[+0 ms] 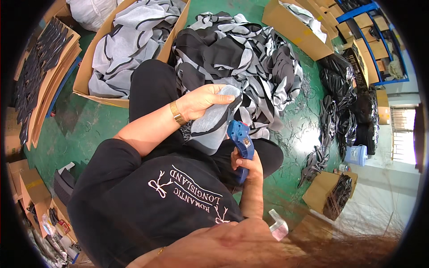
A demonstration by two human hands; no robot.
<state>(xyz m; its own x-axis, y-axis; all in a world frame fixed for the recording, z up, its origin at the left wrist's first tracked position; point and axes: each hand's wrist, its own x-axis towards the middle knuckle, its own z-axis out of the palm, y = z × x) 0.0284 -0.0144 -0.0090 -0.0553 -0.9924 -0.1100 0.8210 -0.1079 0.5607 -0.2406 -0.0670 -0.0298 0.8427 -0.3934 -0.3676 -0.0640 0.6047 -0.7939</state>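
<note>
Right hand (245,166) around blue cutter (241,142)

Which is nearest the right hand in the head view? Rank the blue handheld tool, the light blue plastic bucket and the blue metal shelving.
1. Blue handheld tool: gripped in the right hand.
2. Light blue plastic bucket: on the floor, to its right.
3. Blue metal shelving: far upper right.

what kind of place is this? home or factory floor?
Likely a small workshop or factory floor. Cardboard boxes full of cut grey fabric pieces, a big fabric heap on the green floor, blue shelves stacked with cartons. The right hand holds a blue handheld tool.
</note>
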